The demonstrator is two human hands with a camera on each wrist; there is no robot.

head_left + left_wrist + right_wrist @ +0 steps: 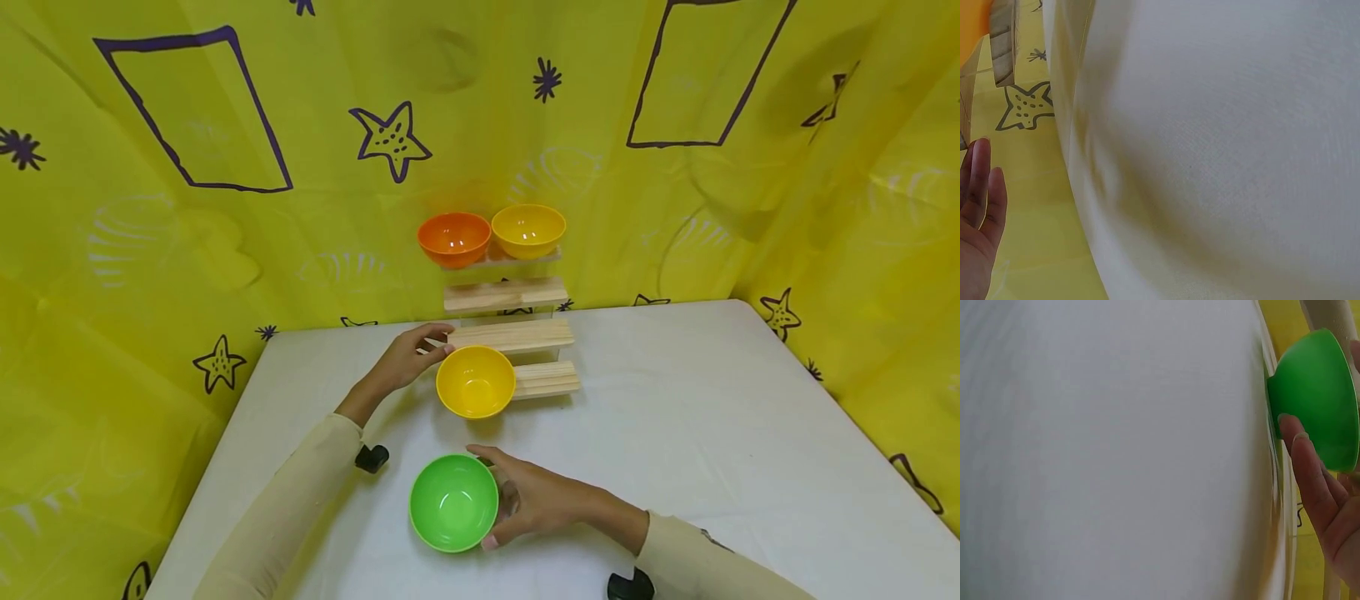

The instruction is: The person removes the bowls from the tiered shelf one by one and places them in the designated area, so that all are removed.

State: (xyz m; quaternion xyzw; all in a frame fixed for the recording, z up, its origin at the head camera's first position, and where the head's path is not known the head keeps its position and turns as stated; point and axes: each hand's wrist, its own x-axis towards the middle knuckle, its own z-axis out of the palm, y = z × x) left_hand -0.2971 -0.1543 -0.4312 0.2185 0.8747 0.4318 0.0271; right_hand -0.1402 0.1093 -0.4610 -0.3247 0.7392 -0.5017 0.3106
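In the head view a green bowl (453, 503) stands on the white table, and my right hand (536, 497) holds it from the right, thumb and forefinger spread along its side. The right wrist view shows fingertips against the wall of the green bowl (1317, 403). My left hand (408, 357) reaches to the left end of a stepped wooden rack (510, 337), fingers extended, touching or very near a step. Close to its thumb, a yellow bowl (476, 382) sits at the lowest step. Only part of the left hand (982, 212) shows in the left wrist view.
On the rack's top step are an orange bowl (454, 239) and another yellow bowl (528, 231), side by side. A yellow patterned curtain (480, 100) hangs behind and around the white table (675, 433). Each wrist carries a black mount (372, 457).
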